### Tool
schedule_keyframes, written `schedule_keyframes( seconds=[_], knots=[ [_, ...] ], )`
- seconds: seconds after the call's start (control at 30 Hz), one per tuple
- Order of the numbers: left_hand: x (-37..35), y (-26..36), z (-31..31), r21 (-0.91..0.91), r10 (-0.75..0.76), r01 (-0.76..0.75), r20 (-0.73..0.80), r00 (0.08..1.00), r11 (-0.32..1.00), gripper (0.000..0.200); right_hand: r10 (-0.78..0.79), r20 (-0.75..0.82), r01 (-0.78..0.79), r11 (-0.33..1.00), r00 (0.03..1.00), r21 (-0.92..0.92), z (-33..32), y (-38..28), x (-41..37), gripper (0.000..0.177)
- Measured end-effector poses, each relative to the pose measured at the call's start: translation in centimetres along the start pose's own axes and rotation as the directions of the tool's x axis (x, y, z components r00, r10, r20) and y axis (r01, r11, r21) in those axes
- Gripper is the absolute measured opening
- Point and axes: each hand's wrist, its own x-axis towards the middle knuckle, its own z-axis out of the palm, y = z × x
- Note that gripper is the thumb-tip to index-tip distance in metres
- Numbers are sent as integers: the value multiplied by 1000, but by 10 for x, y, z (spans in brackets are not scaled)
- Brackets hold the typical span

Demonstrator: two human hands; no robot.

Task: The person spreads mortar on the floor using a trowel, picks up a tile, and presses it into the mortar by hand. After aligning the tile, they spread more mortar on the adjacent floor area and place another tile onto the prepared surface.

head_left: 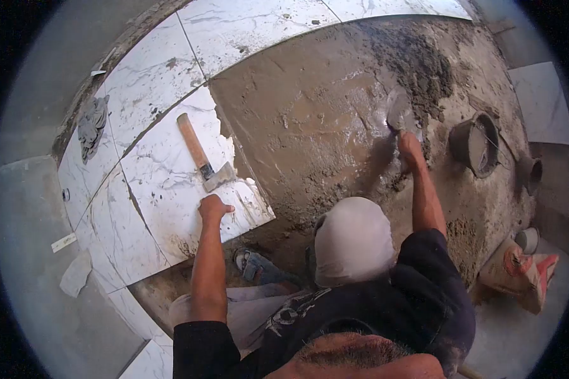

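Note:
My right hand [411, 150] grips the handle of a trowel [400, 110], whose blade lies on the wet mortar bed [297, 107]. Close around the blade, the mortar looks smooth and shiny. My left hand [214, 207] is curled, thumb out to the side, and leans on a white marbled tile [171, 170]; nothing shows in it. Just beyond that hand, a hammer [195, 146] with a wooden handle and a pale, blocky head lies on the same tile. Mortar is smeared along the tile's right edge.
Other laid tiles [253, 31] run along the far side and left. A grey rag [93, 128] lies at left. Dark crumbly mortar [417, 69] is heaped beyond the trowel. A bucket [459, 144] lies tipped at right, with a torn cement bag [518, 271] nearer me.

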Motion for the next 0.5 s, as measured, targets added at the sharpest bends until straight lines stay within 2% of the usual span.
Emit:
schedule_keyframes(
  seconds=[0.03, 0.07, 0.1, 0.17, 0.2, 0.27, 0.33, 0.4, 0.5],
  knots=[
    [2, 1, -1, -11, 2, -2, -3, 1000, 1000, 56, -72, 100, 85, 988, 992, -128, -7, 10, 1, 31],
    [4, 1, 0, -25, 5, -5, 0, 1000, 1000, 56, 16, -14, -17, 992, 1000, -125, -27, -9, -19, 32],
    [6, 1, 1, -8, 3, -3, 20, 1000, 1000, 57, 8, -14, -10, 991, 1000, -136, -31, -4, -19, 32],
    [9, 1, -2, 6, -4, 4, 31, 1000, 1000, 58, 149, -5, -148, 983, 989, -104, -39, -1, -15, 31],
    [10, 2, -4, 19, -6, 5, 44, 999, 1000, 59, 145, -4, -144, 984, 989, -103, -39, -1, -12, 31],
    [10, 3, -5, 40, -16, 14, 67, 998, 999, 59, 188, -89, -201, 964, 978, -173, -59, -32, -15, 38],
    [10, 4, -7, 45, -34, 30, 106, 994, 999, 61, 89, -55, -100, 963, 994, -249, -62, -32, 8, 35],
    [11, 4, -7, 66, -22, 16, 84, 996, 998, 60, -45, 1, 42, 927, 999, -372, -76, -45, 31, 33],
    [11, 5, -7, 73, -5, 0, 66, 998, 997, 58, 28, -10, -30, 915, 1000, -403, -72, -17, 68, 32]
  ],
)
